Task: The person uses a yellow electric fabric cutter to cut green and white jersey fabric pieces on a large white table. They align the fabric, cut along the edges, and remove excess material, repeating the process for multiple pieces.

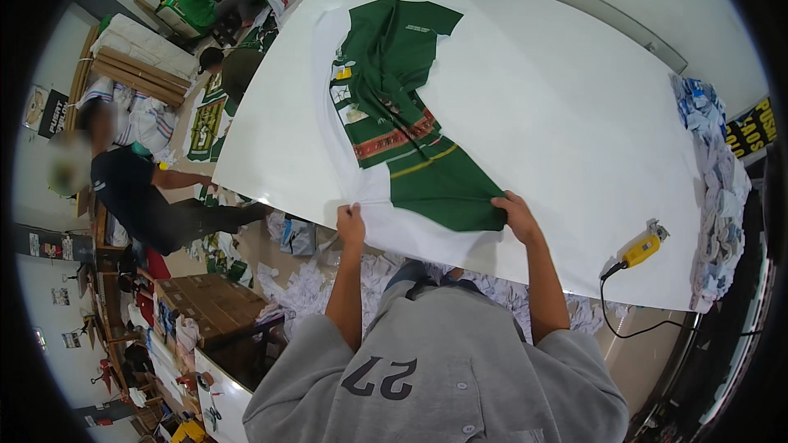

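Cloth (398, 102); hands (517, 216) pinch edges; likely cutter (642, 251) well apart

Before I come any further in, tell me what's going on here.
A person in a grey shirt stands at a white table, holding a green-and-white cloth by its near side. The left hand pinches a white part; the right hand grips a green corner. The cloth lies creased across the table. A yellow corded tool rests to the right, untouched. Off to the left stands someone in a dark shirt, and pale scraps litter the floor.
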A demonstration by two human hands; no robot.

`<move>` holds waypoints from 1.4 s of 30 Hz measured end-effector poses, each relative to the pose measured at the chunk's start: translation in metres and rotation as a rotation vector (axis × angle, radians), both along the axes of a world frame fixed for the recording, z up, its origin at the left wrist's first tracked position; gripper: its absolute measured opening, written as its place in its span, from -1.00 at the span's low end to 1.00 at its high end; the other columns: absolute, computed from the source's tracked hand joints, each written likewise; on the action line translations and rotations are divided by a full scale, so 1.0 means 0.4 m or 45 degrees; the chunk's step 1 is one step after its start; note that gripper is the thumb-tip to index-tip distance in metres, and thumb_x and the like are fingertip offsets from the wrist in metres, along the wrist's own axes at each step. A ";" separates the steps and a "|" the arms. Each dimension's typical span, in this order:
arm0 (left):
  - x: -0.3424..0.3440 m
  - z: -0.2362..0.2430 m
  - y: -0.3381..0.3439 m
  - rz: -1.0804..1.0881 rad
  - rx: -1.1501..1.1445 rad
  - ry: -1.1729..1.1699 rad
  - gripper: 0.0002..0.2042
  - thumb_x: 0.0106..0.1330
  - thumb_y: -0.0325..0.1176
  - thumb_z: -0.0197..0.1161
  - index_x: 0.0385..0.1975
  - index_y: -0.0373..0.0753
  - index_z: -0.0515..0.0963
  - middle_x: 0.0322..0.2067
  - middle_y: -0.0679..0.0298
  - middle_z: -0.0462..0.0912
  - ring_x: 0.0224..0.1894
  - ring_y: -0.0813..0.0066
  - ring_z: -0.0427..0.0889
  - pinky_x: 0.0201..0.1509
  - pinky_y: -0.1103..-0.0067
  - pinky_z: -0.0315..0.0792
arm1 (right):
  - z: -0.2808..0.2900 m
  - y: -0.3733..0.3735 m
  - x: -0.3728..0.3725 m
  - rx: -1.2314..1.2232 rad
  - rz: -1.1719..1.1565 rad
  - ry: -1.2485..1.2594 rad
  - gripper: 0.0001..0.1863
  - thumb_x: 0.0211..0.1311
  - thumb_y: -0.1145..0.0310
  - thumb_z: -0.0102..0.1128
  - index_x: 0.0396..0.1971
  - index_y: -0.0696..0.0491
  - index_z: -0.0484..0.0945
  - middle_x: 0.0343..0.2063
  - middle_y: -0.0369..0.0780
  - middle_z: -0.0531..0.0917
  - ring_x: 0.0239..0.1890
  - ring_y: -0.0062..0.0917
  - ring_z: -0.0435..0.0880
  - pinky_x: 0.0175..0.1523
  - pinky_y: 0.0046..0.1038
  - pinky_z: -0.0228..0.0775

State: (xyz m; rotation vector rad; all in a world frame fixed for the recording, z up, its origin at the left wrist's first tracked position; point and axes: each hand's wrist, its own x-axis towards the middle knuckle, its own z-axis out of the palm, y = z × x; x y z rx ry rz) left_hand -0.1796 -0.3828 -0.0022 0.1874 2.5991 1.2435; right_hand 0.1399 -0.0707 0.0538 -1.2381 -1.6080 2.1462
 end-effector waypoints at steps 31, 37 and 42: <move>0.238 0.123 0.000 -0.217 0.504 -1.990 0.13 0.43 0.70 -0.18 0.36 -0.44 0.57 0.28 -0.05 0.73 0.33 0.16 0.68 0.49 0.17 0.40 | -0.059 0.585 -0.896 1.046 -0.209 -0.874 -0.19 0.45 -0.11 0.37 0.44 0.19 0.42 0.44 0.17 0.42 0.46 0.18 0.44 0.42 0.15 0.49; 0.264 0.116 0.183 0.113 1.230 -2.254 0.12 0.46 0.58 0.07 0.52 -0.53 0.25 0.47 -0.22 0.47 0.57 -0.08 0.42 0.66 -0.05 0.28 | -0.230 0.690 -0.814 1.074 -0.010 -0.840 -0.41 0.51 0.02 0.28 0.28 0.20 0.56 0.13 0.05 0.71 0.19 0.00 0.71 0.34 0.09 0.58; 0.212 0.036 0.224 0.703 1.292 -2.184 -0.16 0.64 0.24 0.14 0.57 -0.42 0.21 0.52 -0.15 0.41 0.60 -0.07 0.38 0.66 -0.07 0.31 | -0.155 0.495 -0.621 -0.210 -1.049 0.638 -0.72 0.52 0.33 0.06 -0.08 0.19 0.66 -0.06 -0.04 0.78 0.02 -0.15 0.77 0.27 0.02 0.64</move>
